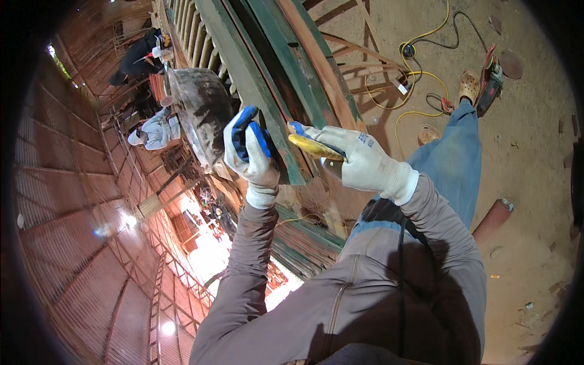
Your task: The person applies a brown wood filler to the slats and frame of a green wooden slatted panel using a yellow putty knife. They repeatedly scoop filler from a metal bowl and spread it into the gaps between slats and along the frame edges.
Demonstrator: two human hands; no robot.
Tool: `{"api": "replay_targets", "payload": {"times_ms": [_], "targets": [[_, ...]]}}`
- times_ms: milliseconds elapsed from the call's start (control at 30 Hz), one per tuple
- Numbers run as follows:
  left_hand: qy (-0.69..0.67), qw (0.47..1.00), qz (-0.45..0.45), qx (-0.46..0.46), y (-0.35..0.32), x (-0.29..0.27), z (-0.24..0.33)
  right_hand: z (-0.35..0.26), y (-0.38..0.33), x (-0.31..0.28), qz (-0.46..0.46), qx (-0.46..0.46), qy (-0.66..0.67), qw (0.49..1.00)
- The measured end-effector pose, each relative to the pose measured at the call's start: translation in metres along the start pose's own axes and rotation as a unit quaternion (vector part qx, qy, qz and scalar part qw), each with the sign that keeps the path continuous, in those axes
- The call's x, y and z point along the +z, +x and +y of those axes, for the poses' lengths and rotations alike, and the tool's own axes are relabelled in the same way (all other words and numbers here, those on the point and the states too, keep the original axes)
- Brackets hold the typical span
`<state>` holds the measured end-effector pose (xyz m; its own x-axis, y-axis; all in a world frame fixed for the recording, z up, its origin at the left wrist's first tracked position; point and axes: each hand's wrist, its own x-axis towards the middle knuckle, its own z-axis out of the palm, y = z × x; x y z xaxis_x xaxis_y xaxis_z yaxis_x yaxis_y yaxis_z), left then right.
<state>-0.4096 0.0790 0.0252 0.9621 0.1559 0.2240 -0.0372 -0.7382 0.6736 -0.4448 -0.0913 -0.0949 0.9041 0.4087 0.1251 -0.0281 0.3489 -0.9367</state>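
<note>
My left hand, in a white glove with a blue-coated palm, is raised beside long green-painted wooden beams. Its fingers curl in toward the thumb, and what they hold, if anything, is hidden. Just to the right, my right hand wears a matching glove. Between its thumb and fingers lies a flat yellow piece, its kind unclear, pointing toward the left hand. A small gap separates the two hands. Below them, the end of a green beam shows.
A dark, dusty rounded panel stands beyond the left hand. Two people are farther off at left. Yellow cable loops over the floor near a power tool by my foot. A reddish cylinder lies at right.
</note>
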Motion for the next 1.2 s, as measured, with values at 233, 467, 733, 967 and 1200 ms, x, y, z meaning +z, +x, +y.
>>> {"api": "replay_targets", "payload": {"times_ms": [233,467,733,967,1200], "targets": [[-0.006,1.0,0.005,0.017,0.004,0.001,-0.006,-0.014,-0.035,0.01,0.021,-0.031,-0.079,0.996],[-0.004,1.0,-0.011,0.009,0.001,0.0,0.005,-0.035,-0.06,-0.013,0.024,-0.015,-0.161,0.986],[-0.005,1.0,-0.003,0.02,0.003,0.003,-0.003,-0.028,-0.033,0.002,0.022,-0.033,-0.231,0.972],[-0.021,0.999,-0.027,0.001,0.004,-0.003,0.001,-0.05,-0.043,-0.048,0.05,0.019,-0.174,0.983],[0.101,0.995,-0.018,0.001,-0.001,-0.01,0.002,-0.027,0.04,-0.115,0.094,-0.057,-0.167,0.98]]}}
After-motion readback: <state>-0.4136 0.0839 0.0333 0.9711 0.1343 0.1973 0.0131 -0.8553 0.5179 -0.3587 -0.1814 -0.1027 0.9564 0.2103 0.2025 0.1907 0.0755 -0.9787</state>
